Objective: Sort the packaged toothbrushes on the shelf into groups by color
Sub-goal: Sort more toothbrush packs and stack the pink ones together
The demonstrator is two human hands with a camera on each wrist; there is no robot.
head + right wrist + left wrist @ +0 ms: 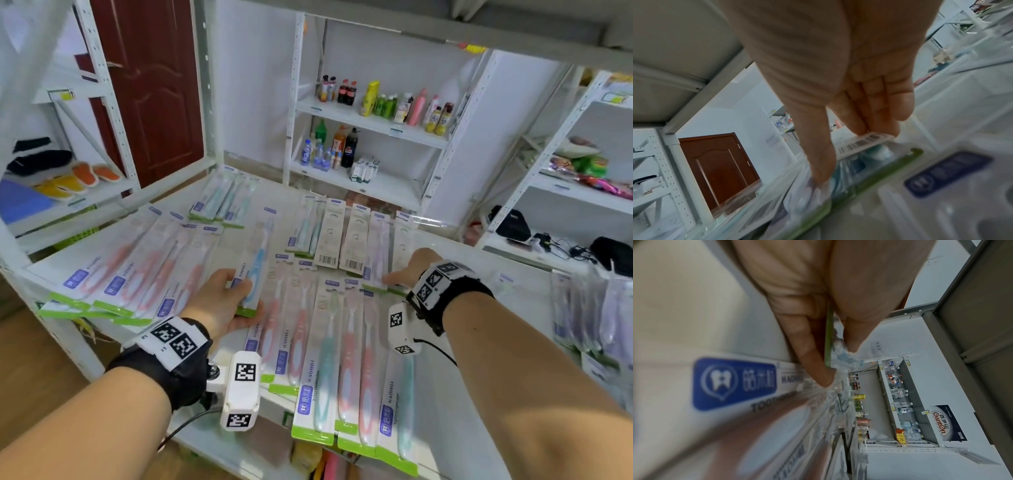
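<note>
My left hand (222,301) holds the blue toothbrush pack (255,265) by its lower end, thumb on top and fingers beneath, lifted slightly above the white shelf (479,428). The left wrist view shows that grip narrow, the pack's green edge (829,337) pinched between thumb and finger.

My right hand (411,270) reaches further back, its fingers straight and close together, resting on a face-down pack with a barcode (863,143); from the head view I cannot tell which pack that is. That grip is not closed round anything.

A row of pink packs (137,274) lies overlapping on the shelf's left side. Mint-green packs (222,198) sit at the back. Near the front edge, pink and mint packs (342,370) lie mixed side by side. Purple packs (596,315) are stacked far right, well apart from the others.
</note>
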